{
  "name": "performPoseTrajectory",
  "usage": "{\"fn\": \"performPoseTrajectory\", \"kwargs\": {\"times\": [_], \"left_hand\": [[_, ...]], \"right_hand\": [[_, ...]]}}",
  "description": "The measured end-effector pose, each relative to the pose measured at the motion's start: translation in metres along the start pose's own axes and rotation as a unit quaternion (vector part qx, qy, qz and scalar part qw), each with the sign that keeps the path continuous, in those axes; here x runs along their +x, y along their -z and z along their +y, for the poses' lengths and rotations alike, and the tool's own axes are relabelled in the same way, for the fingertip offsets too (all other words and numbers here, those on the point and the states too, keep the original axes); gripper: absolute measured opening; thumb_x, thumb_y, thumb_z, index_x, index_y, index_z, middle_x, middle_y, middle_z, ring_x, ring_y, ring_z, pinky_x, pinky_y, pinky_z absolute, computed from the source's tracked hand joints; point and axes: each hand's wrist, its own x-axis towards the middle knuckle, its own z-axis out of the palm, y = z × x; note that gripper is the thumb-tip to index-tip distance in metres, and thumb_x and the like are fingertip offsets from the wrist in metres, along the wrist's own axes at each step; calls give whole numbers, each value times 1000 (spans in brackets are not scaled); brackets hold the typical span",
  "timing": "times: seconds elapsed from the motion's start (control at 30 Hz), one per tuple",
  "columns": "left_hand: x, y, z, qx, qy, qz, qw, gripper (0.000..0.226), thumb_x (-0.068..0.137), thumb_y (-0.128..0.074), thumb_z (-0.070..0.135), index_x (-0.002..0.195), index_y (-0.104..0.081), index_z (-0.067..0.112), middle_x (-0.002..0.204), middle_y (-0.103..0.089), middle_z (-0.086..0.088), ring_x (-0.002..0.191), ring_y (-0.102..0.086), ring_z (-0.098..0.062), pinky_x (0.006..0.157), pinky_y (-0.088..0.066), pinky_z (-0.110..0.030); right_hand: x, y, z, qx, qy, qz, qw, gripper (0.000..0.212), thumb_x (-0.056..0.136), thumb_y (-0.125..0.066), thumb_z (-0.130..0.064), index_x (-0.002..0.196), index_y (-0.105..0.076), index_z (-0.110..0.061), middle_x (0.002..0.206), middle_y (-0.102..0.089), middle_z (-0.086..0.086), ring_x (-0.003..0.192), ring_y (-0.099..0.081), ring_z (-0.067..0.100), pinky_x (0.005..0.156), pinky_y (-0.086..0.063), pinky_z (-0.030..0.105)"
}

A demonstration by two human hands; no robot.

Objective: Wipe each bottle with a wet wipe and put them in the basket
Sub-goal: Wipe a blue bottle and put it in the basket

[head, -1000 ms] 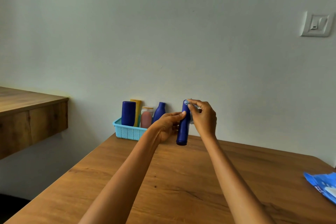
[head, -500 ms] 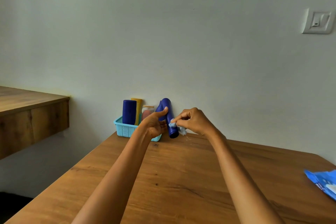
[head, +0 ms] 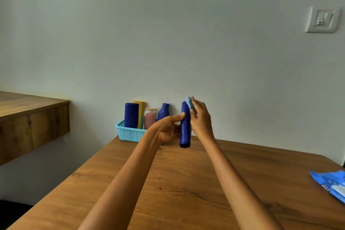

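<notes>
Left hand [head: 168,129] grips the bottle [head: 185,125] mid-body; right hand [head: 200,119] pinches the wipe [head: 189,101] at its twelve o'clock end. Looks light, rigid, probably slippery.

Quick count of what I've got here: five bottles total. Four are standing in the one light blue plastic mesh basket [head: 128,133]: a dark blue cylinder bottle [head: 131,115], a yellow tube-shaped bottle [head: 141,112], a small pink bottle with a white cap [head: 149,120], and a dark blue bottle with a narrow neck [head: 163,111]. The fifth, a tall dark blue bottle [head: 184,130], isn't in it. One crumpled pale blue wet wipe [head: 189,102]. One blue plastic wipes packet [head: 330,183]. One wooden table [head: 168,183], one wooden shelf [head: 28,117], one white wall switch [head: 322,19].
</notes>
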Motion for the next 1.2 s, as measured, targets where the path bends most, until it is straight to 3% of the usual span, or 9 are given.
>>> {"fn": "performPoseTrajectory", "kwargs": {"times": [0.13,0.27,0.37,0.5,0.6,0.7,0.87,1.03,1.2], "left_hand": [[0,1,4,-14,-26,16,999,39,85,-66,22,116,-52,1,101,-63,-21,93,-62,-32,91,-48,-43],[-2,3,10,-46,-47,40,997,53,85,-66,25,128,-46,3,107,-62,-23,93,-62,-32,81,-50,-42],[-2,8,10,-63,-53,52,995,55,85,-65,26,132,-46,4,100,-64,-20,88,-64,-30,71,-52,-39],[-1,13,9,-105,-48,61,991,58,85,-65,30,133,-47,3,102,-62,-19,86,-63,-28,70,-52,-38],[1,17,7,-114,-52,67,990,59,86,-64,28,135,-45,0,98,-62,-19,83,-63,-29,68,-52,-38],[0,19,5,-122,-49,47,990,58,87,-63,27,135,-44,0,100,-63,-20,86,-63,-30,70,-52,-39],[-7,14,2,-153,-30,-50,986,51,79,-62,19,124,-48,0,104,-67,-24,90,-68,-37,75,-57,-46],[-5,9,0,-146,-9,-59,987,43,88,-53,18,128,-47,2,121,-59,-22,104,-60,-38,85,-48,-47],[0,4,-3,9,-7,25,1000,22,96,-51,24,110,-53,8,102,-64,-13,90,-62,-24,72,-51,-35]], "right_hand": [[-1,2,1,-29,38,-16,999,36,95,-48,-6,130,-54,-13,120,-59,8,103,-58,18,81,-43,16],[-3,4,-2,12,71,-44,996,31,91,-56,-8,121,-62,-16,103,-63,5,88,-59,13,75,-51,23],[-5,2,-5,24,80,-65,994,27,88,-62,-14,115,-66,-15,97,-64,4,85,-60,13,72,-54,25],[-8,4,-8,36,70,-90,993,20,84,-67,-18,103,-72,-13,91,-64,1,82,-60,11,66,-48,14],[-7,10,-9,36,59,-161,984,14,81,-65,-8,88,-75,-13,86,-64,-1,80,-60,12,68,-50,17],[-3,20,-7,119,1,-189,975,25,81,-57,2,79,-75,-16,85,-66,0,81,-64,15,66,-56,26],[5,25,3,280,-136,-17,950,31,89,-51,1,101,-68,-22,105,-68,-3,100,-65,18,84,-55,33],[5,15,7,252,-191,-46,948,37,93,-50,-3,127,-55,-14,111,-64,-2,97,-63,14,86,-54,29],[-2,6,8,146,-176,-44,973,40,93,-51,-6,132,-51,-14,128,-58,2,109,-60,18,90,-52,31]]}}
